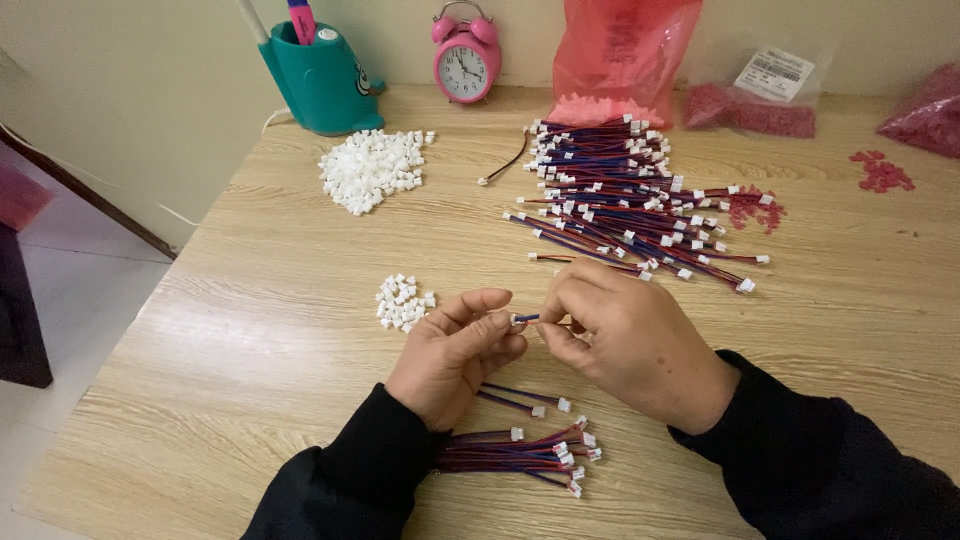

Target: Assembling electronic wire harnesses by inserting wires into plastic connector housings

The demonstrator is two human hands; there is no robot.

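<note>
Hands: left hand (455,350) and right hand (625,340) pinch one short wire lead (527,319) between fingertips.
Below hands: finished wire bundle (515,455) near table edge.
Left: small connector heap (402,301), open tabletop (260,330).
Far: red bag (620,55), clear labelled pouch (760,95).

A pink alarm clock (466,60) stands beside a teal pen holder (320,80).

Light wood-grain laminate table (280,330). On it:
- teal plastic pen holder (318,82), 11 o'clock
- pink twin-bell alarm clock (466,58), 12 o'clock
- large heap of small white plastic connectors (370,168), 11 o'clock
- small white connector cluster (403,300), centre
- spread of red-and-blue wire leads (630,195), 1 o'clock
- bundled wire leads (520,452), 6 o'clock
- translucent red plastic bag (615,60), 1 o'clock
- scattered red plastic bits (880,172), 2 o'clock
</note>
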